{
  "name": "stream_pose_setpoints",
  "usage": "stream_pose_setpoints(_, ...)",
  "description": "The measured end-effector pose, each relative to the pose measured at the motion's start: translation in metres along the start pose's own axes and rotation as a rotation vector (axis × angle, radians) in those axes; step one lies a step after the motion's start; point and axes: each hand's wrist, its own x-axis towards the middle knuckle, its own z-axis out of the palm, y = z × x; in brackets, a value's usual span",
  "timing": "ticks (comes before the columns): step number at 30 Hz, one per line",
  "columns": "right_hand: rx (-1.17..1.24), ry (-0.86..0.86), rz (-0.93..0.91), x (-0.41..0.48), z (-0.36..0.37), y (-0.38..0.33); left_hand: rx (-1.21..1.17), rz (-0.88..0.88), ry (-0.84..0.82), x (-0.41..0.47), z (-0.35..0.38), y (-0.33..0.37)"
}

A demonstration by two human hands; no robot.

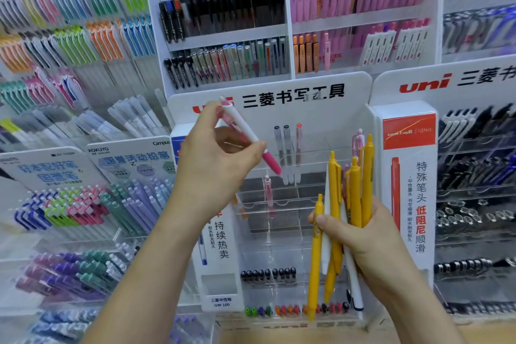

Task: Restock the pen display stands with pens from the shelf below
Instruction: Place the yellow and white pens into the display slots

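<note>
The left hand (220, 153) pinches a single pink-and-white pen (245, 131) between thumb and fingertips. It is held at a slant, with the white clip end up by the knuckles and the pink grip pointing down and away from the palm. The right hand (363, 237) is wrapped round a bundle of pens (335, 204), gripped at mid-barrel with the clip ends fanned upward. I count about 4 yellow and 2 white, though they overlap too much to be sure.

The clear display stand (293, 200) sits between and just beyond the two hands. Its stepped compartments are mostly bare. A lone pink pen (268, 193) stands in a slot just below the left hand's pen tip. 3 slim pens (287, 148) stand upright in the tier beyond it, just past the pink grip.

The step in hand looks like seating the pink-and-white pen. To do it well:

- Turn the pen upright first, tip down and clip up, so it goes in along the slot rather than across the acrylic divider.
- Aim for the compartment holding the lone pink pen, so the colours stay grouped.
- Let go only once the tip is at the bottom of the slot.
- Come in from above, so the left hand's fingers do not brush the 3 slim pens.
- Keep the right hand's bundle low and off to its own side, with the fanned clips clear of the stand's wall.
</note>
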Motion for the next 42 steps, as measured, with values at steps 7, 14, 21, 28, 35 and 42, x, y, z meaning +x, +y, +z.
stream_pose_setpoints(7, 0.008, 0.004, -0.01, 0.0, -0.007, 0.002, 0.315, 0.012, 0.027, -0.007, 0.035, -0.031)
stream_pose_setpoints(14, 0.014, -0.008, -0.005, 0.004, -0.001, 0.009, 0.607, 0.077, -0.066, -0.001, 0.051, -0.051)
stream_pose_setpoints(21, 0.011, -0.022, -0.075, 0.022, 0.013, 0.005, 0.712, 0.158, -0.16, 0.003, 0.059, -0.052)
stream_pose_setpoints(28, 0.033, -0.05, -0.118, 0.036, 0.026, 0.0, 0.561, 0.189, -0.331, 0.008, 0.046, -0.052)
stream_pose_setpoints(35, 0.016, 0.025, -0.086, 0.034, 0.009, 0.004, 0.513, 0.139, -0.582, 0.02, 0.02, -0.044)
stream_pose_setpoints(42, -0.017, 0.033, -0.049, 0.03, 0.005, 0.008, 0.751, 0.203, -0.572, 0.039, 0.024, -0.05)
